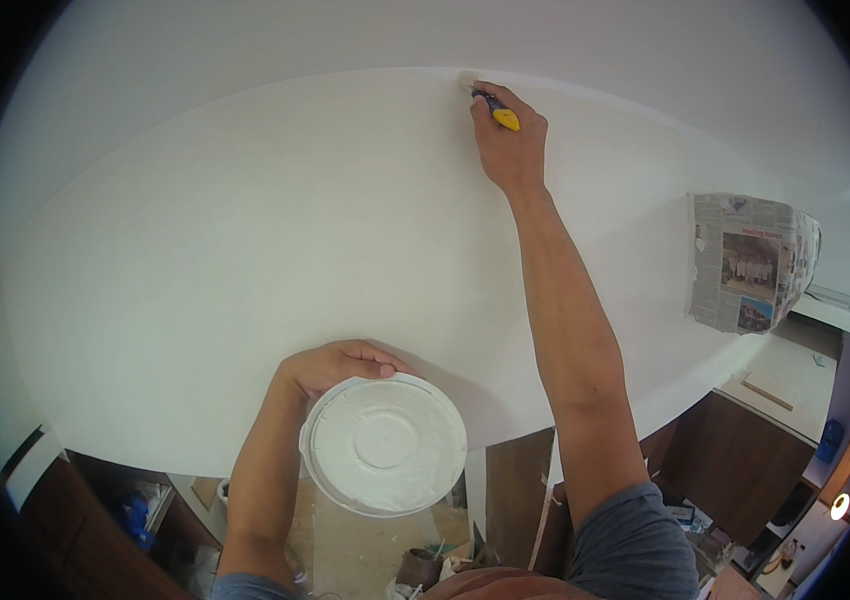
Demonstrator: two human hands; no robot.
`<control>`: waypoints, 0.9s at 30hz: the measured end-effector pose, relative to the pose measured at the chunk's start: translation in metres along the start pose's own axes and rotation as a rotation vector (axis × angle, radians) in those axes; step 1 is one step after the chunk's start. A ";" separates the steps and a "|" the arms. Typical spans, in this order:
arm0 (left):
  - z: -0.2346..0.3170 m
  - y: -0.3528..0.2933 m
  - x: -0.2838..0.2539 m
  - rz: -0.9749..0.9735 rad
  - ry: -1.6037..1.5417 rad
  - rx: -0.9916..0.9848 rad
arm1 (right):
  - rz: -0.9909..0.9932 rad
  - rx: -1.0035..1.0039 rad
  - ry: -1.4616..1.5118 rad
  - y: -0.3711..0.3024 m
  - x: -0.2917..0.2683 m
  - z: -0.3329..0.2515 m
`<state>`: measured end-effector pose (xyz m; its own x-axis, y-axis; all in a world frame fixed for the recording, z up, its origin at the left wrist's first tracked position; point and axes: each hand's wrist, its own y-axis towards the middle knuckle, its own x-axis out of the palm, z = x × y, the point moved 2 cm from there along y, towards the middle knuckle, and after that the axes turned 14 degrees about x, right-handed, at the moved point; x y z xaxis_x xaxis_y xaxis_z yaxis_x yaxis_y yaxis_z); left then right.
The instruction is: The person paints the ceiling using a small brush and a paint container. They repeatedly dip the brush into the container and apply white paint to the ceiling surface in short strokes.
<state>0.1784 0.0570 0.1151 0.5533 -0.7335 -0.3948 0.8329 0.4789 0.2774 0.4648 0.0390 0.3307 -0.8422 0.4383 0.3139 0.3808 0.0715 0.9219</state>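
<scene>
My right hand (511, 140) is stretched up to the top of the white wall (275, 240), closed around a paintbrush (506, 119) with a yellow and dark handle. The brush's pale bristles touch the wall close to the line where it meets the ceiling (345, 35). Lower down, my left hand (350, 365) grips the far rim of a round white bucket lid (385, 445), thumb on top and the other fingers partly hidden. Wet-looking white paint coats the face of the lid, which is held tilted toward me.
Newspaper (750, 265) covers a boxy thing on the wall at right. Below it are a white ledge and a brown cabinet panel (740, 465). On the floor beneath me stands a dark pot (419, 568) among clutter. Dark wooden furniture (85, 525) is at lower left. A lamp glows at lower right.
</scene>
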 end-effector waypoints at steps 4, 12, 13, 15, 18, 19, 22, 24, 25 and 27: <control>-0.001 0.000 0.000 -0.002 0.008 0.003 | -0.018 0.037 -0.007 -0.001 0.000 -0.002; 0.001 0.001 0.002 0.017 0.021 -0.005 | -0.025 0.021 -0.004 -0.001 0.002 -0.002; 0.001 0.001 0.002 0.021 0.025 -0.002 | -0.031 0.028 -0.001 -0.001 0.002 -0.003; 0.001 -0.001 0.003 0.013 0.012 0.010 | -0.043 0.043 -0.003 -0.002 0.004 -0.005; 0.000 -0.002 0.002 0.008 0.002 0.011 | -0.049 0.054 -0.012 -0.003 0.005 -0.008; 0.000 -0.002 0.001 0.009 0.001 0.009 | -0.050 0.055 -0.001 -0.004 0.006 -0.008; 0.001 0.001 0.002 -0.010 -0.003 0.011 | -0.059 0.074 -0.008 -0.003 0.005 -0.007; 0.002 0.001 0.003 -0.015 -0.005 0.013 | -0.064 0.072 -0.008 -0.003 0.005 -0.007; 0.002 0.001 0.003 -0.019 -0.006 0.015 | -0.062 0.060 -0.005 -0.003 0.005 -0.006; 0.003 -0.001 0.005 0.003 0.001 0.011 | -0.061 0.052 -0.002 -0.004 0.007 -0.008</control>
<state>0.1797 0.0513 0.1160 0.5554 -0.7316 -0.3953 0.8312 0.4756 0.2878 0.4541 0.0343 0.3315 -0.8638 0.4336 0.2566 0.3479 0.1449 0.9263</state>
